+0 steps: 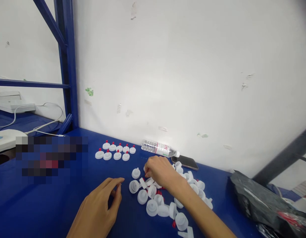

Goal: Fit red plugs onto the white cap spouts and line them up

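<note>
1. Left of the clear plastic bottle with a printed label (163,148), and nearer the person, the left hand (98,201) hovers over the blue worktop (68,191). Its thumb and forefinger curve towards each other around a gap; whether the tips meet, or pinch something tiny, I cannot tell.

2. Left of the bottle, beyond that hand, stand nine round white plastic caps with upright red tips (117,156), five in a back row and four in front. This portion looks done: every piece is upright, tipped in red and set apart from the rest.

3. In front of the bottle, and on towards its right, spreads a loose heap of white plastic caps with nozzles (152,207), lying at all angles. Small red plastic pieces (159,193) show among them. By my judgement this is what is left, and it clearly outnumbers the rows, so the work seems at an early stage.

4. Just in front of the bottle, the right hand (160,169) reaches over the heap's far left part, fingers bent downward. Their tips are hidden, so I cannot tell whether they grip anything.

5. Right of the bottle, by its capped end, lies a dark flat phone (186,162).

6. Well right of the bottle sits a dark grey plastic bag (259,198).
</note>
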The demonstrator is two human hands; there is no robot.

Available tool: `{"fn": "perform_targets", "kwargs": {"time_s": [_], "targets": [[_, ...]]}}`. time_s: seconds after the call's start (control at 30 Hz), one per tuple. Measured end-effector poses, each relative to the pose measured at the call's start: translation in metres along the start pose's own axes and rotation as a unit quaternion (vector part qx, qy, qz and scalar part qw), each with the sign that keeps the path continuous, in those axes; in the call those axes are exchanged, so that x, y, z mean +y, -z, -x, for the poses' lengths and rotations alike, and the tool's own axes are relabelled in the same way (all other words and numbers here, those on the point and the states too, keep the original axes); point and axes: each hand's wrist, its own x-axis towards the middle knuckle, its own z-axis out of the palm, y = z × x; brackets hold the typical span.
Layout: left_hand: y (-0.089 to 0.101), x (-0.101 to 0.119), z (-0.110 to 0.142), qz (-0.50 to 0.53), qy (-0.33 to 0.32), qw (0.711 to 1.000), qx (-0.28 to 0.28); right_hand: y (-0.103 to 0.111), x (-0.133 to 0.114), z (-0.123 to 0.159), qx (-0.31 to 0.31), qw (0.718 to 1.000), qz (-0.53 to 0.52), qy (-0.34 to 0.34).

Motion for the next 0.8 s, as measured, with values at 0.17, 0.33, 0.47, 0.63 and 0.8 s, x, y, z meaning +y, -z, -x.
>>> {"fn": "perform_targets", "kwargs": {"time_s": [0.17,0.33,0.47,0.63,0.8], "targets": [[0.000,0.001,0.000,-0.006,-0.001,1.000,0.003,-0.005,0.001,-0.001,0.020,1.000,-0.021,0.013],[0.000,0.001,-0.001,-0.002,0.003,1.000,-0.002,0.004,0.005,0.003,0.079,0.990,-0.114,0.028],[-0.001,0.000,-0.001,0.002,0.003,1.000,-0.006,0.006,0.001,0.004,0.086,0.968,-0.226,0.067],[0.000,0.002,-0.001,-0.003,0.011,1.000,-0.013,-0.010,-0.008,-0.003,0.050,0.939,-0.325,0.102],[0.000,0.004,0.001,-0.002,0.018,1.000,0.010,-0.014,-0.006,-0.008,0.048,0.907,-0.407,0.097]]}}
